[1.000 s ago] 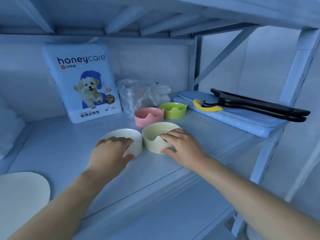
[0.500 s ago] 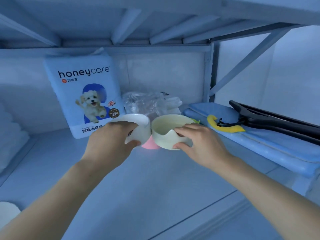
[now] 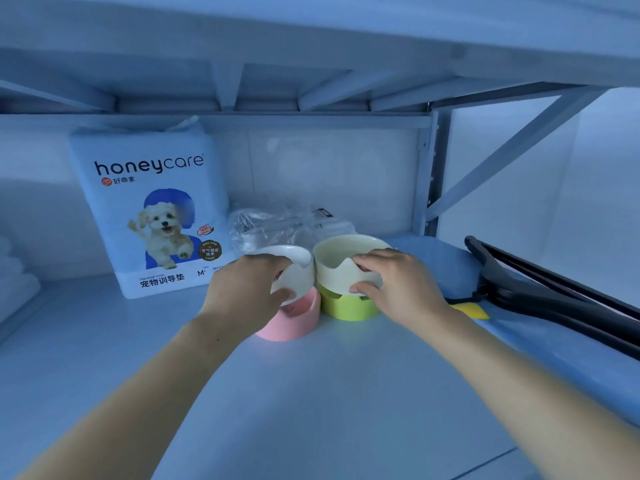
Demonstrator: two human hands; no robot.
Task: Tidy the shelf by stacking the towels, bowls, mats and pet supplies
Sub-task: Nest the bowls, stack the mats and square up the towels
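My left hand [image 3: 247, 294] grips a white bowl [image 3: 296, 268] by its near rim, right above a pink bowl [image 3: 298, 318] that stands on the shelf. My right hand [image 3: 398, 287] grips a cream bowl [image 3: 346, 263] directly over a green bowl [image 3: 346, 306]. The cream bowl's base sits in or just above the green bowl's mouth. Whether the white bowl touches the pink one I cannot tell. The two held bowls touch side by side.
A honeycare pad pack [image 3: 152, 209] stands upright at the back left, with a clear plastic bag [image 3: 277, 225] beside it. On the right, black tongs [image 3: 554, 292] and a yellow piece [image 3: 472, 310] lie on a blue mat [image 3: 540, 344]. White towels [image 3: 14, 271] sit far left.
Both hands lifted the white and cream bowls off the front of the shelf and carried them back over the pink and green bowls. The camera moved closer to the shelf.
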